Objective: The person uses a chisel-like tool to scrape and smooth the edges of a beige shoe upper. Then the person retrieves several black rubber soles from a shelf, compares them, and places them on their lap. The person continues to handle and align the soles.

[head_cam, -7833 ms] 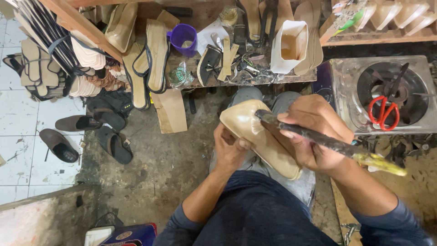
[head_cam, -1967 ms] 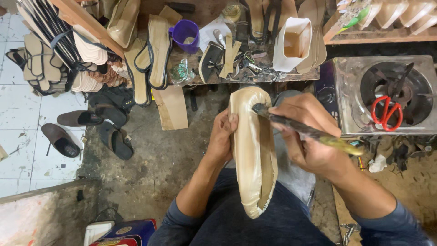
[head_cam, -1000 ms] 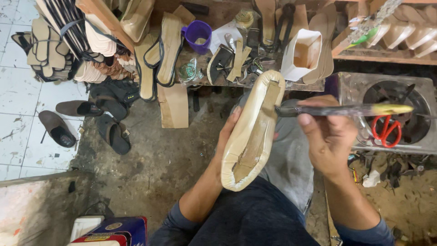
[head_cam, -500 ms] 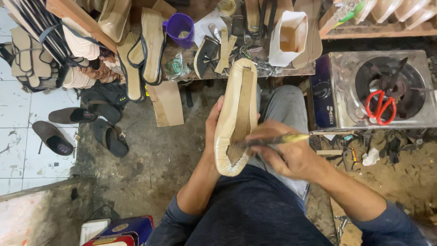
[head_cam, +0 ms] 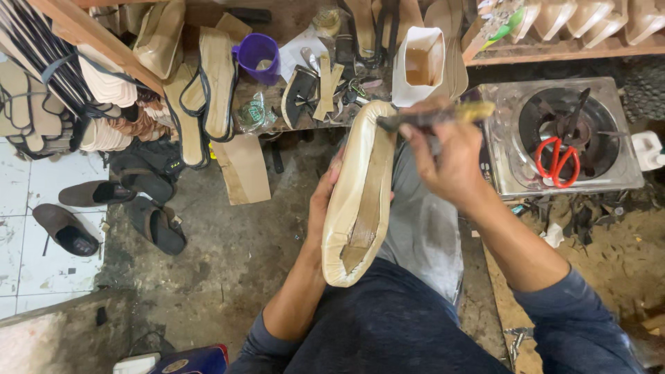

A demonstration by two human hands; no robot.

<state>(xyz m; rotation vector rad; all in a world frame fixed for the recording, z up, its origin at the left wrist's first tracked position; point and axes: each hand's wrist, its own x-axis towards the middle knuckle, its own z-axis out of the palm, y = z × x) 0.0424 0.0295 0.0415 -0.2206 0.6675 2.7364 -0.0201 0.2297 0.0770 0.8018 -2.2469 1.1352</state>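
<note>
My left hand (head_cam: 324, 201) grips a long beige sandal sole (head_cam: 360, 194) from its left side and holds it upright over my lap, underside toward me. My right hand (head_cam: 447, 159) is closed around a glue brush with a yellowish handle (head_cam: 478, 111). The brush's dark tip touches the top end of the sole. A white jug of brown glue (head_cam: 418, 66) stands just beyond on the low wooden bench (head_cam: 284, 121).
A metal gas stove (head_cam: 561, 138) with red-handled scissors (head_cam: 556, 159) on it sits at the right. Stacked soles and straps hang at the upper left. A purple cup (head_cam: 258, 55) is on the bench. Dark sandals (head_cam: 104, 215) lie on the floor at the left.
My right hand has moved the brush from the lower part of the sole up to its top end. The sole has stayed upright in my left hand.
</note>
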